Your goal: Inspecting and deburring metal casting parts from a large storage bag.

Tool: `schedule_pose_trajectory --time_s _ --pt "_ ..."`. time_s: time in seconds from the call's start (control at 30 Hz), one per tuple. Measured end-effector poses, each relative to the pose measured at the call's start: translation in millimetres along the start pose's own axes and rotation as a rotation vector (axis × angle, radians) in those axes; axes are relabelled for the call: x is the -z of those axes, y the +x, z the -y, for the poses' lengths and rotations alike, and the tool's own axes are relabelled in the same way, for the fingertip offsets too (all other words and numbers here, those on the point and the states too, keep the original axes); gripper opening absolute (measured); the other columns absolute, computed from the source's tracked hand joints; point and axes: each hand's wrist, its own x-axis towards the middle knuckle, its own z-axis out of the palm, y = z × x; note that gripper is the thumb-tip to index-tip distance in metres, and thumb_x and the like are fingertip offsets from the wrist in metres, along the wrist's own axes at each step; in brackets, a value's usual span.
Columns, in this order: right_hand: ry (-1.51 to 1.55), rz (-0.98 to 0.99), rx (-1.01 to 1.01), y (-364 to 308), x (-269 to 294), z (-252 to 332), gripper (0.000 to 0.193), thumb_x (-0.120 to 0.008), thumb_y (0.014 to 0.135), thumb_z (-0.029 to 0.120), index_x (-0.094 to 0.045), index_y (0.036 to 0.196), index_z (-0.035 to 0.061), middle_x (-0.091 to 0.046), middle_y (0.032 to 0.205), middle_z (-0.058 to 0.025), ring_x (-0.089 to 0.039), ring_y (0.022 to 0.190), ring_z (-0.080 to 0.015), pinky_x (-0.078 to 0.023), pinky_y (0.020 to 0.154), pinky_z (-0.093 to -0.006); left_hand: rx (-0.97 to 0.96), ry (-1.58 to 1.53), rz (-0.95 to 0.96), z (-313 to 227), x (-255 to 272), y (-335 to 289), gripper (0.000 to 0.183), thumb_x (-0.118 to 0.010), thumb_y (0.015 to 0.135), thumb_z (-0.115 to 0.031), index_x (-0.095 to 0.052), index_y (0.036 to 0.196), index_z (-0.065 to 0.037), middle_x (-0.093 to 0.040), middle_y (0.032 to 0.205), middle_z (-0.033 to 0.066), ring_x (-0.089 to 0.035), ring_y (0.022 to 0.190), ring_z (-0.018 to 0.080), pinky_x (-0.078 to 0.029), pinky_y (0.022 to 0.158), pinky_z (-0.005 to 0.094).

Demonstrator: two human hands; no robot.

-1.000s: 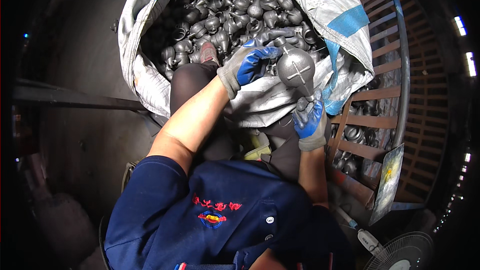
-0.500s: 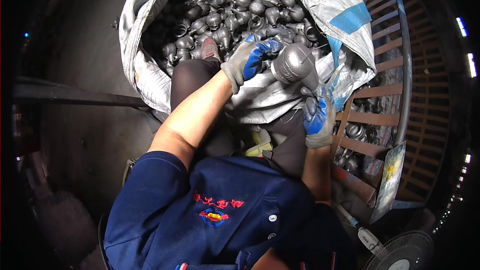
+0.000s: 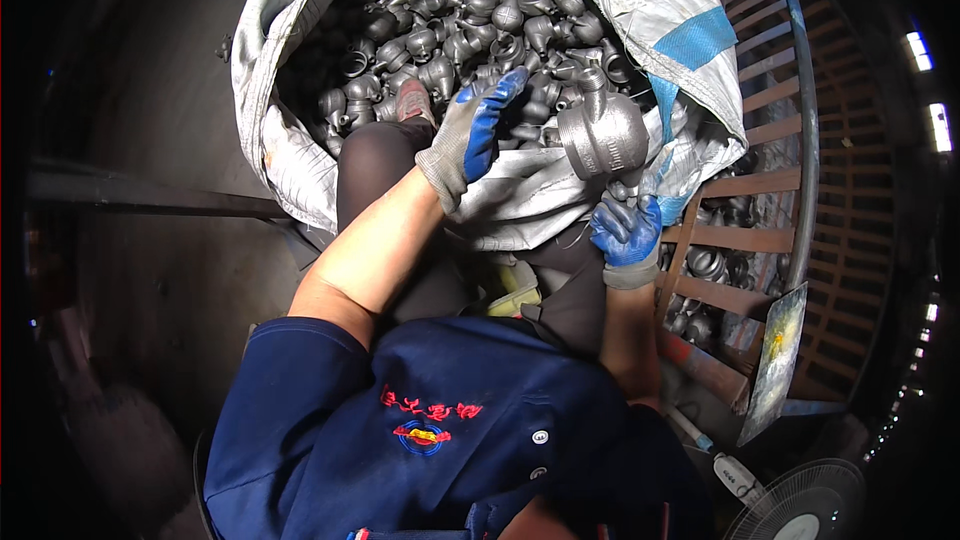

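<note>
A rounded dark-grey metal casting (image 3: 612,136), with a narrow neck and a wide collar, is held up over the near edge of the white bulk bag (image 3: 530,210). My right hand (image 3: 628,235), in a grey and blue coated glove, grips the casting's lower end; the exact finger contact is partly hidden. To the left of the casting is my left hand (image 3: 472,140), gloved alike, fingers stretched out and apart from it. Behind both hands, many similar castings (image 3: 436,74) fill the bag.
Blue straps (image 3: 697,38) run along the bag. On the right stands a slatted rusty metal crate (image 3: 748,182) with more castings inside. A fan (image 3: 800,515) is at the lower right, below a thin board (image 3: 775,365). A shoe (image 3: 414,102) rests against the bag's contents.
The casting has turned, so its neck now points up and its collar faces left. My left hand has moved left, away from it, and its fingers have straightened. My right hand has lowered slightly.
</note>
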Motion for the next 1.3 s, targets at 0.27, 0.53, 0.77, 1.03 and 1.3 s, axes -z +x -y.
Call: schedule_pose_trajectory --time_s 0.27,0.53,0.77,1.03,1.3 --pt "-0.038 0.114 -0.037 15.3 8.9 -0.9 0.047 -0.04 0.094 0.038 -0.051 0.086 -0.0069 -0.037 0.043 -0.0049 -0.027 0.031 -0.0136 -0.03 0.036 -0.0236 -0.278 0.344 0.221 7.2 -23.3 -10.9 0.035 -0.051 0.091 -0.022 -0.052 0.118 -0.001 -0.06 0.109 0.0089 -0.057 0.099 0.0148 -0.047 0.087 0.0305" --pt "-0.284 -0.035 0.101 23.6 -3.5 -2.3 0.022 -0.041 0.094 0.024 -0.054 0.105 0.0096 -0.042 0.055 -0.0023 -0.032 0.039 -0.0112 -0.03 0.037 -0.0221 0.501 -0.969 0.196 -5.9 -31.4 -16.9 0.031 -0.055 0.086 -0.013 -0.053 0.115 -0.002 -0.06 0.109 0.0133 -0.061 0.097 0.025 -0.05 0.085 0.037" --pt "-1.044 -0.305 0.533 14.4 -33.2 -1.9 0.035 -0.052 0.09 0.015 -0.048 0.12 -0.0034 -0.062 0.09 -0.0113 -0.04 0.042 -0.0037 -0.032 0.036 -0.016 0.477 -1.048 0.089 -1.4 -24.3 -11.6 0.04 -0.052 0.086 -0.007 -0.043 0.123 0.002 -0.052 0.117 0.0212 -0.052 0.109 0.0331 -0.039 0.1 0.0475" --pt "-1.814 -0.044 0.794 -17.5 -81.1 -22.7 0.036 -0.045 0.084 0.002 -0.05 0.117 -0.0097 -0.056 0.117 -0.0184 -0.056 0.099 -0.0162 -0.047 0.081 -0.0246 0.275 -0.94 0.071 -14.2 -25.5 -17.5 0.034 -0.055 0.086 -0.009 -0.05 0.119 -0.004 -0.058 0.111 0.0105 -0.058 0.1 0.0235 -0.049 0.088 0.0364" --pt "-2.03 -0.118 0.876 -16.7 -96.9 -29.8 0.037 -0.061 0.074 -0.001 -0.059 0.111 0.0024 -0.061 0.096 -0.0158 -0.061 0.086 -0.0271 -0.048 0.076 -0.0334 -0.08 0.07 -0.051 -12.4 -20.4 -18.7 0.024 -0.052 0.087 -0.01 -0.057 0.111 -0.009 -0.06 0.097 -0.0009 -0.055 0.083 0.0047 -0.043 0.064 0.0168"
